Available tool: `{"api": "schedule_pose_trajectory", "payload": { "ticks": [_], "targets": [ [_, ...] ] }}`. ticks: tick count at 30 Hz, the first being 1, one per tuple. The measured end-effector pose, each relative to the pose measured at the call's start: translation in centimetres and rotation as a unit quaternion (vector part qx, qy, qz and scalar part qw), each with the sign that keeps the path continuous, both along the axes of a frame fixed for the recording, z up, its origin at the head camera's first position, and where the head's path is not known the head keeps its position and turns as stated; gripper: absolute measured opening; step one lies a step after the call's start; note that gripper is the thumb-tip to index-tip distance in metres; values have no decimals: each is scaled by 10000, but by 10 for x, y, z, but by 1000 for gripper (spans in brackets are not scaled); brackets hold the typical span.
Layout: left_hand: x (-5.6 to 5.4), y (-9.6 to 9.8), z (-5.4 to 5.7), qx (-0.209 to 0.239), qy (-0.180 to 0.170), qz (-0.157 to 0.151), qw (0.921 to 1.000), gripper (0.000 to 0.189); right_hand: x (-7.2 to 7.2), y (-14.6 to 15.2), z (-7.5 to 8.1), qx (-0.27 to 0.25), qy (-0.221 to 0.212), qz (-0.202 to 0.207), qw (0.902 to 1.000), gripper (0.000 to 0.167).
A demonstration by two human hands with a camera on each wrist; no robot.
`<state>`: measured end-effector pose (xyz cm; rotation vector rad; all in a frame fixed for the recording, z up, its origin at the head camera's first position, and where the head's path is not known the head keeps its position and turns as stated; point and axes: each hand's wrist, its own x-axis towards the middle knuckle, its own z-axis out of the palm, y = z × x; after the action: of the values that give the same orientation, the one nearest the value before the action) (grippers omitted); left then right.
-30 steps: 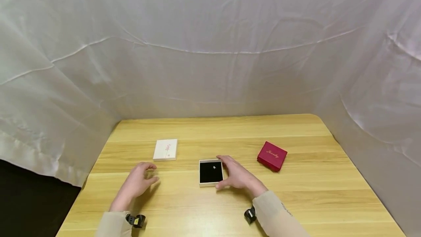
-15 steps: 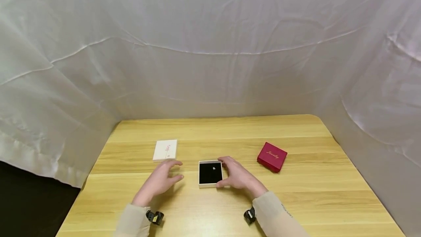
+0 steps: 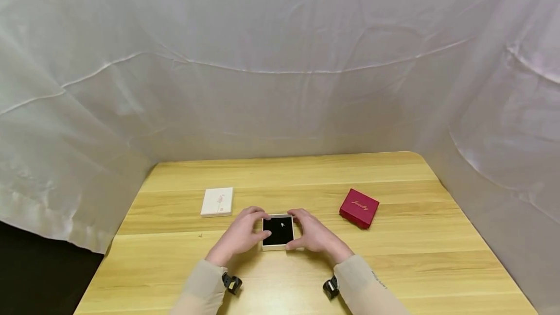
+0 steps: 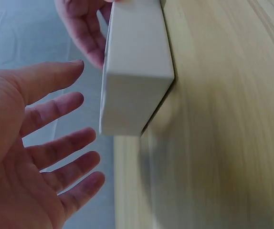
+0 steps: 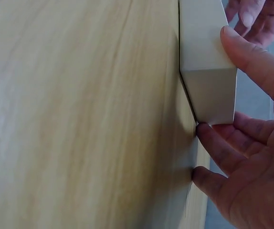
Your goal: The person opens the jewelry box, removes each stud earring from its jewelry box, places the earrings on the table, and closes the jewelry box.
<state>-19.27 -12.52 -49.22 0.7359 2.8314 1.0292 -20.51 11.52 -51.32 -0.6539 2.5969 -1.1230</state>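
Note:
A small open white jewelry box [image 3: 274, 248] lies on the table in the head view, with a black pad [image 3: 273, 238] inside. On the pad sits a small silvery star-shaped piece [image 3: 282, 224]. My right hand [image 3: 311, 232] grips the box's right side, thumb at the near wall and fingers around the far corner; the right wrist view shows the thumb [image 5: 242, 50] against the wall. At the left side, my left hand [image 3: 242, 231] reaches over the box's edge in the head view. Its fingers [image 4: 63, 148] are extended and apart from the box wall [image 4: 137, 102] in the left wrist view.
A white lid [image 3: 217, 201] with pink print lies at the back left. To the right is a closed dark red box [image 3: 359, 208] marked "Jewelry". Pale cloth [image 3: 280, 111] hangs behind and beside the wooden table [image 3: 284, 174].
My left hand has moved right across the table, from in front of the white lid up to the open box. The right hand has stayed at the box.

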Motion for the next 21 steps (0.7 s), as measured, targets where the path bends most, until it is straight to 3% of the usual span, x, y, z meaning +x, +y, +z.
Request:
{"api": "schedule_pose_trajectory", "payload": {
  "ticks": [10,21],
  "targets": [
    [-12,17,-10,-189,26,-158,9997,26,-1,1,-2,11,-63,16,10000,91],
    [-20,29,-20,-694,123,-322,9970,30,-1,1,-1,15,-136,34,9999,92]
  ]
}}
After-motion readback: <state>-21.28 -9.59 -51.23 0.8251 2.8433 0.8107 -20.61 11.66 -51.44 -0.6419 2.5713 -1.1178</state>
